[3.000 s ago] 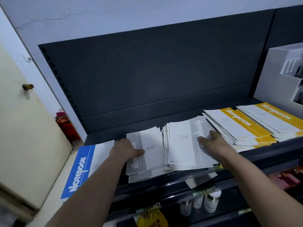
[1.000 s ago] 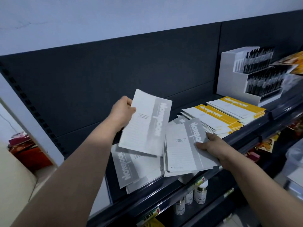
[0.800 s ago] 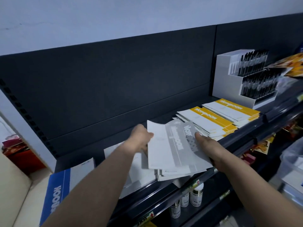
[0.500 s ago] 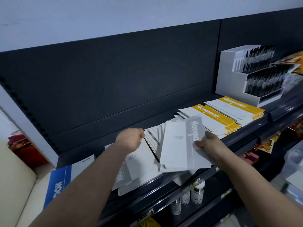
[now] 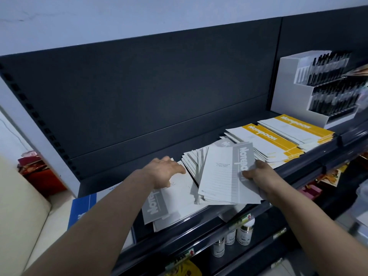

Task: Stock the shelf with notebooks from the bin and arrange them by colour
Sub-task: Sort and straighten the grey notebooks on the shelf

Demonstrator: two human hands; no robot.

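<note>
On the dark shelf (image 5: pixel 209 222) lie two piles of grey notebooks. My right hand (image 5: pixel 260 178) grips the right grey stack (image 5: pixel 221 176) at its lower right side, thumb on the top cover. My left hand (image 5: pixel 165 172) rests with curled fingers on the left grey pile (image 5: pixel 175 198), fingertips at the fanned edge of the right stack. Two stacks of yellow notebooks (image 5: pixel 278 140) lie further right. A blue notebook (image 5: pixel 81 206) sits at the shelf's left end, partly hidden by my left arm.
A white pen display box (image 5: pixel 288 92) stands at the back right of the shelf. The shelf below holds small bottles (image 5: pixel 245 234) and price tags on its rail. A cream surface and red items lie to the far left.
My left hand lifted one grey notebook from the left pile and laid it on the right stack, then returned to the left pile. My right hand stayed on the right stack.
</note>
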